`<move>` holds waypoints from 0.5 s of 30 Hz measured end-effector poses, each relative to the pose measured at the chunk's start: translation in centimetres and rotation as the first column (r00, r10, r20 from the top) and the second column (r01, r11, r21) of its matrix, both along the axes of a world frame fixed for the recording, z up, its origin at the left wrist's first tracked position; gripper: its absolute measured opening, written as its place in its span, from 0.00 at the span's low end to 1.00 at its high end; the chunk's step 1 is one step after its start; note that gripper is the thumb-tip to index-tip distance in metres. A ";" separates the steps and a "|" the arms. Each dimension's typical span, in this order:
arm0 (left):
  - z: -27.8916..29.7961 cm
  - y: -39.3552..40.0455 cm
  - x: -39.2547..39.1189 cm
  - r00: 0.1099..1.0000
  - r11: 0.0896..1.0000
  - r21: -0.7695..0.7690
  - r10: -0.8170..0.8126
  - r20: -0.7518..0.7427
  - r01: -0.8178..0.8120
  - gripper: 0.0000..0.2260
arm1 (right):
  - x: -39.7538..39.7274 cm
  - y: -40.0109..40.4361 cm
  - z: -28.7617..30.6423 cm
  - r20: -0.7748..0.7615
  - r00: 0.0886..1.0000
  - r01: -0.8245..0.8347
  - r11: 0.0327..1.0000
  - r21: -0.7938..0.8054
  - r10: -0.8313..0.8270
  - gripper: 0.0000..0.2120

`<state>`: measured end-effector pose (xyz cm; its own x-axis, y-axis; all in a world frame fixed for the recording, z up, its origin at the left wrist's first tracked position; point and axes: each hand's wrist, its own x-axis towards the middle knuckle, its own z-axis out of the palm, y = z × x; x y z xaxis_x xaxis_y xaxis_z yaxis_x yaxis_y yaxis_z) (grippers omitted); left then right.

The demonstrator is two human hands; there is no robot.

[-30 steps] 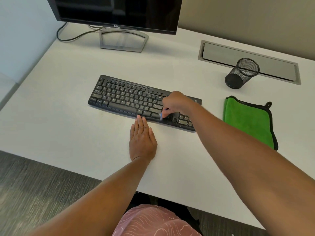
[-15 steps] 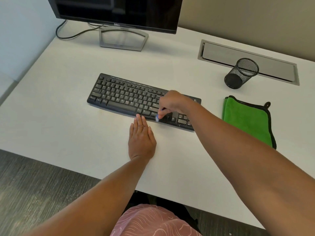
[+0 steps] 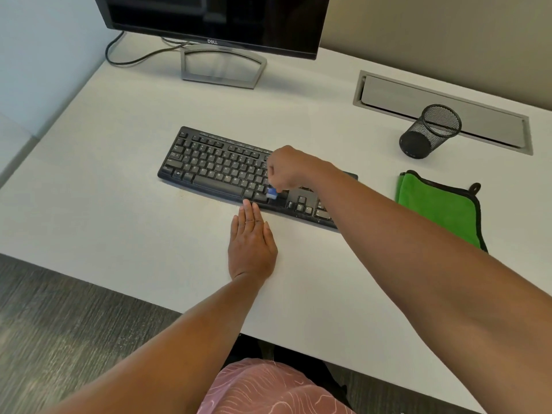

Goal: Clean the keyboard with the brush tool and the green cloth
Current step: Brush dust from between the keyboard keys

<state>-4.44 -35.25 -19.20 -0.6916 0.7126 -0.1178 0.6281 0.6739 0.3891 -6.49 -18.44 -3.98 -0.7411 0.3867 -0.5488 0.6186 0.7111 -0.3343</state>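
Two hands: right hand (image 3: 288, 170) fingers curled around brush tool (image 3: 271, 193) on keyboard (image 3: 215, 170); left hand (image 3: 251, 246) flat, fingers straight.

We are reading one brand only: the silver word "DELL" is sitting on the lower bezel of the black flat-screen monitor (image 3: 218, 22), centred just above its grey metal stand. We are seeing pale legends printed on the keys of the black plastic keyboard (image 3: 221, 171), but they are showing too small and blurred for us to be making out any letter or number.
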 end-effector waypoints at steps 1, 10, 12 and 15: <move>0.0 0.0 0.0 1.000 1.000 0.001 0.002 -0.002 -0.002 0.23 | -0.2 -0.1 -0.2 -0.050 0.999 0.009 1.000 -0.028 -0.010 0.09; 0.1 -0.1 0.0 1.000 1.000 0.017 -0.004 -0.013 0.004 0.24 | 0.4 0.6 0.1 0.103 0.994 -0.041 0.998 0.042 0.036 0.11; 0.1 -0.1 0.0 1.000 1.000 0.015 -0.004 -0.013 0.004 0.24 | 0.5 0.6 -0.3 0.036 0.999 0.003 1.000 0.027 -0.004 0.11; 0.2 -0.1 0.0 1.000 1.000 0.016 -0.002 -0.019 0.002 0.25 | 1.7 0.3 -1.1 0.042 0.998 0.039 0.999 0.035 -0.041 0.16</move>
<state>-4.41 -35.31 -19.04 -0.6921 0.7157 -0.0931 0.6368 0.6662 0.3881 -4.80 -18.18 -5.04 -0.7008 0.4346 -0.5657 0.6601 0.6958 -0.2831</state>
